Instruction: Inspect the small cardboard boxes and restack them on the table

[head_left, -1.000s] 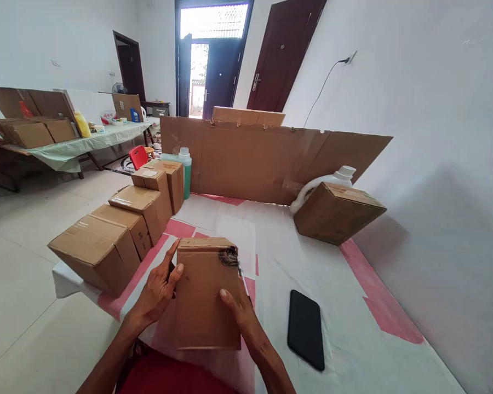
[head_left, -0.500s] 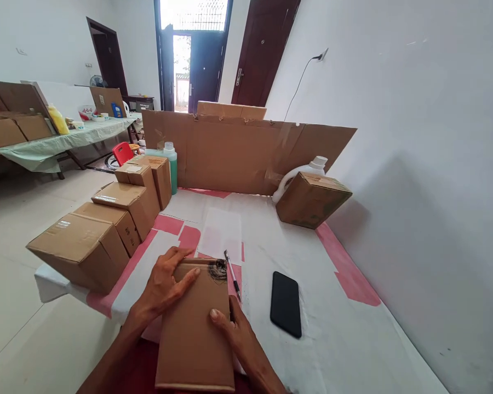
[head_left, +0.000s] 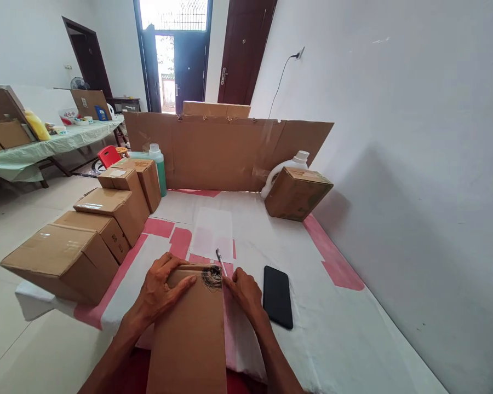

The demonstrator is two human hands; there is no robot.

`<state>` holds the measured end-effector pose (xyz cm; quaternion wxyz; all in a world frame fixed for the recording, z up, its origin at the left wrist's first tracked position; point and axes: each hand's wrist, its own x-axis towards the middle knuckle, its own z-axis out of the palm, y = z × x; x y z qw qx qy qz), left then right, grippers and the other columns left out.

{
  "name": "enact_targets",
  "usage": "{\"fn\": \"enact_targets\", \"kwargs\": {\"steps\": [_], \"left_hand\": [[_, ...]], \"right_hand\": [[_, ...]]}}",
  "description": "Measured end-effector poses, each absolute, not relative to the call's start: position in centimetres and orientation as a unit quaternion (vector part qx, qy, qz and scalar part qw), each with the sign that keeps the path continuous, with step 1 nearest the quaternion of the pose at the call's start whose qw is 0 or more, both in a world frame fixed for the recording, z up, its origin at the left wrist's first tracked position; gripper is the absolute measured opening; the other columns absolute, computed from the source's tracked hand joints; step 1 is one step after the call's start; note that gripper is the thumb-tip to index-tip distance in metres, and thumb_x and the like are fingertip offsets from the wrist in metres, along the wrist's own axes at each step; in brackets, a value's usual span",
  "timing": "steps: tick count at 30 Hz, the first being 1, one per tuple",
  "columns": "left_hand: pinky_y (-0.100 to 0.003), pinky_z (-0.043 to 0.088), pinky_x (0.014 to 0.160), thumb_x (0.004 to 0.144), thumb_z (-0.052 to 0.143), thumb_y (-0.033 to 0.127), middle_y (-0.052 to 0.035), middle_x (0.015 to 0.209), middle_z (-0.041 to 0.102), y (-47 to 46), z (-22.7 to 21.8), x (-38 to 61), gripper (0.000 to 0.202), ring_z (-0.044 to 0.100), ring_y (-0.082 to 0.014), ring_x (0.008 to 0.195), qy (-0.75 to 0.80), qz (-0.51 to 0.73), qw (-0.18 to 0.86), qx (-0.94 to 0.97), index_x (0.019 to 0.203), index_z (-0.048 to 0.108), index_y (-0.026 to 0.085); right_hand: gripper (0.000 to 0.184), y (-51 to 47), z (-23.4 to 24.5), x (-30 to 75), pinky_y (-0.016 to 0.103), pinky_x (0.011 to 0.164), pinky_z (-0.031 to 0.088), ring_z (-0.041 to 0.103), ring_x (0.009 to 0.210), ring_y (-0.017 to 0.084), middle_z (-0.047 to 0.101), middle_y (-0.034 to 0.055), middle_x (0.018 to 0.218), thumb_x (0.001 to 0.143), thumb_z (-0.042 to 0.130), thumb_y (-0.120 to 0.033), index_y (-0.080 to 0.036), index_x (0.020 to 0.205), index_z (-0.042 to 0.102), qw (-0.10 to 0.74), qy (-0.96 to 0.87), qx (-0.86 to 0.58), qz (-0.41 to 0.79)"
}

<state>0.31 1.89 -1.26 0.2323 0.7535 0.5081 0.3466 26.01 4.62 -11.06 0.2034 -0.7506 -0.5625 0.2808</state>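
A brown cardboard box (head_left: 189, 334) lies at the table's front edge, reaching toward me over my lap. Dark scribbled loops of ink (head_left: 211, 277) cover its far right corner. My left hand (head_left: 160, 284) grips the box's far left part, thumb flat on top and fingers over the far edge. Just off the right edge, my right hand (head_left: 243, 290) has its fingers pinched around a pen (head_left: 221, 260). The pen's lower part is hidden by those fingers, while its upper part points away from me. A black phone (head_left: 277, 297) lies right of that hand.
Several cardboard boxes (head_left: 66, 254) line the table's left edge, with a green bottle (head_left: 160, 172) behind. A tall cardboard panel (head_left: 217, 153) closes off the back. At the back right a box (head_left: 298, 194) leans by a white jug (head_left: 287, 164). The wall (head_left: 414, 164) borders the right side.
My right hand has left the box's right side, moved forward and closed on the pen. My left hand stays on the box. The whole view has shifted slightly.
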Motion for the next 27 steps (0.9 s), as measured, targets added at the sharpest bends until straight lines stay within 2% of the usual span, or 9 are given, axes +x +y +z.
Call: {"fn": "enact_targets", "kwargs": {"steps": [3,5,8,11,13,15,19,24,27], "left_hand": [[-0.038,0.052,0.086,0.094,0.064,0.05,-0.0056,0.099,0.066,2.2,-1.2,0.7,0.029,0.064,-0.0235,0.093,0.51,0.334,0.233,0.757,0.103,0.072,0.023],[-0.038,0.052,0.086,0.093,0.065,0.051,-0.0051,0.099,0.065,2.5,-1.3,0.8,0.03,0.064,-0.0231,0.092,0.515,0.329,0.238,0.755,0.102,0.072,0.023],[-0.038,0.052,0.085,0.093,0.066,0.051,-0.0051,0.101,0.065,2.5,-1.6,0.7,0.031,0.064,-0.0231,0.094,0.517,0.326,0.238,0.754,0.103,0.072,0.023],[-0.041,0.049,0.092,0.092,0.069,0.05,-0.0061,0.108,0.068,2.3,-1.7,0.7,0.029,0.063,-0.026,0.104,0.504,0.334,0.169,0.778,0.104,0.071,0.023],[-0.047,0.044,0.101,0.088,0.073,0.051,-0.0075,0.112,0.07,2.0,-1.3,1.0,0.032,0.06,-0.03,0.114,0.499,0.331,0.098,0.795,0.104,0.07,0.023],[-0.05,0.04,0.105,0.086,0.074,0.055,-0.0079,0.108,0.071,1.7,-0.7,1.5,0.037,0.061,-0.0316,0.114,0.504,0.306,0.057,0.805,0.101,0.068,0.022],[-0.051,0.042,0.1,0.079,0.074,0.067,-0.0083,0.097,0.068,0.9,-0.2,2.7,0.051,0.062,-0.0307,0.098,0.537,0.244,0.035,0.807,0.096,0.063,0.02],[-0.05,0.042,0.096,0.079,0.072,0.07,-0.0107,0.106,0.066,0.5,-1.2,2.9,0.062,0.059,-0.0321,0.102,0.54,0.247,0.006,0.804,0.115,0.062,0.021],[-0.048,0.043,0.093,0.079,0.071,0.07,-0.0102,0.107,0.065,0.6,-1.6,2.7,0.062,0.059,-0.0321,0.101,0.544,0.247,0.005,0.802,0.117,0.063,0.022]], "right_hand": [[0.025,5.5,-11.7,25.9,0.03,0.063,0.032,0.064,0.074,0.024,0.068,0.0065,0.073,0.083,0.069,-0.034,-0.022,0.067,0.054,0.228,-0.561,-0.741,0.291],[0.03,5.5,-11.9,26.1,0.029,0.061,0.033,0.062,0.07,0.022,0.065,0.004,0.066,0.081,0.07,-0.035,-0.023,0.061,0.052,0.265,-0.559,-0.721,0.312],[0.036,4.7,-11.2,26.6,0.03,0.058,0.038,0.059,0.059,0.02,0.061,0.0018,0.058,0.086,0.062,-0.049,-0.024,0.063,0.051,0.347,-0.534,-0.69,0.344],[0.041,3.1,-9.0,26.3,0.031,0.057,0.045,0.063,0.061,0.02,0.067,0.0041,0.071,0.094,0.043,-0.063,-0.024,0.083,0.051,0.465,-0.482,-0.648,0.362],[0.038,1.9,-6.9,25.6,0.03,0.058,0.047,0.066,0.067,0.02,0.07,0.0045,0.081,0.093,0.051,-0.062,-0.024,0.092,0.052,0.584,-0.421,-0.569,0.396],[0.033,0.7,-4.9,24.4,0.029,0.057,0.047,0.065,0.067,0.018,0.069,0.0026,0.083,0.09,0.066,-0.055,-0.024,0.093,0.056,0.667,-0.376,-0.472,0.437],[0.022,-0.9,-3.1,22.0,0.026,0.053,0.043,0.054,0.058,0.013,0.065,-0.001,0.072,0.092,0.071,-0.044,-0.023,0.092,0.065,0.663,-0.425,-0.423,0.448],[0.022,-1.3,-3.3,21.1,0.026,0.054,0.043,0.051,0.058,0.013,0.063,-0.0021,0.07,0.094,0.069,-0.046,-0.024,0.094,0.065,0.638,-0.452,-0.441,0.44],[0.025,-1.3,-3.3,21.2,0.026,0.053,0.044,0.051,0.056,0.013,0.062,-0.002,0.07,0.093,0.069,-0.048,-0.023,0.092,0.064,0.632,-0.459,-0.447,0.436]]}}
